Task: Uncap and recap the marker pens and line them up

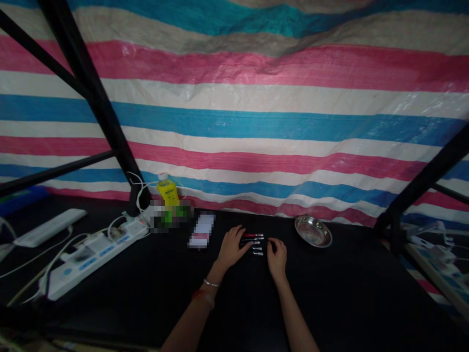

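Several slim pen-like sticks [258, 242] lie side by side on the black tabletop [234, 298], their silvery ends pointing right. The farthest stick [252, 235] has a red body; the others look dark and blend into the table. My left hand [231, 247] rests at their left ends, thumb and fingers spread, partly covering them. Just right of the silvery ends is my right hand [277, 255], loosely curved, with nothing visible in it. Whether the left fingertips touch the sticks is too dark to make out.
A round metal dish [313, 231] stands to the right. Left of my hands lie a phone-like slab [202, 230], blurred out, and a yellow bottle [168, 191]. Power strips [95, 259] with cables run along the left. Black frame posts [106, 122] and a striped tarp [249, 127] bound the table.
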Available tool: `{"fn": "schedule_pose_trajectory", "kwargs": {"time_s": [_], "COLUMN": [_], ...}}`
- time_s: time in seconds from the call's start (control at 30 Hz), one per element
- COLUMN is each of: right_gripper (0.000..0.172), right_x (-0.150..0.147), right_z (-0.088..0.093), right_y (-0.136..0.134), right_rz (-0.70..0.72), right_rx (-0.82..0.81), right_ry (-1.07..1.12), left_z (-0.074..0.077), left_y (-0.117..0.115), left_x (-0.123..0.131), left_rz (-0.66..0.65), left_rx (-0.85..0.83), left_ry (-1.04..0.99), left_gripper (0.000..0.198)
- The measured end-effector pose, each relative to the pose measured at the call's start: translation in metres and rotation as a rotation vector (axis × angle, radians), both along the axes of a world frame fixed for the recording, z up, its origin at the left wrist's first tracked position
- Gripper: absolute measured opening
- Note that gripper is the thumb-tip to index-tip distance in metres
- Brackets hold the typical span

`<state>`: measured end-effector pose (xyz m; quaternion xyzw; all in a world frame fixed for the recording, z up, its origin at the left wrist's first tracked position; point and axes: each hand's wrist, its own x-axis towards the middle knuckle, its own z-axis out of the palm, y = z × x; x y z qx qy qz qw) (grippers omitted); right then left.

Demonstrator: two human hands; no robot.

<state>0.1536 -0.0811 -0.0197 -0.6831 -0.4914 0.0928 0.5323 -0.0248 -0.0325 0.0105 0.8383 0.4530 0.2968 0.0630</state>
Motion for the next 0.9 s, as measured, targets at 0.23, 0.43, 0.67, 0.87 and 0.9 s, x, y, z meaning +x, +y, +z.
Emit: {"fn": "schedule_pose_trajectory", "kwargs": {"time_s": [0.23, 0.43, 0.67, 0.87, 0.9], "right_gripper": [0.04, 0.049, 0.041, 0.026, 0.026], "right_x": [-0.003, -0.009, -0.022, -0.101, -0.114], "right_z": [-0.001, -0.001, 0.024, 0.116, 0.126], "right_y": [0.0, -0.002, -0.015, -0.112, -0.134], "right_rz": [0.036, 0.055, 0.021, 0.771, 0.872], "right_rx": [-0.072, -0.15, 0.113, 0.026, 0.002], "right_ry": [-0.106, -0.182, 0.056, 0.525, 0.574], "left_z": [-0.006, -0.008, -0.005, -0.003, -0.002], "left_y": [0.002, 0.005, 0.004, 0.005, 0.005], "left_x": [0.002, 0.002, 0.002, 0.003, 0.003], "left_rz": [-0.095, -0.099, -0.096, -0.081, -0.076], "left_rx": [-0.09, -0.092, -0.104, -0.135, -0.135], "left_ry": [0.057, 0.048, 0.028, 0.021, 0.017], "left_gripper": [0.083, 0.07, 0.069, 0.069, 0.071]}}
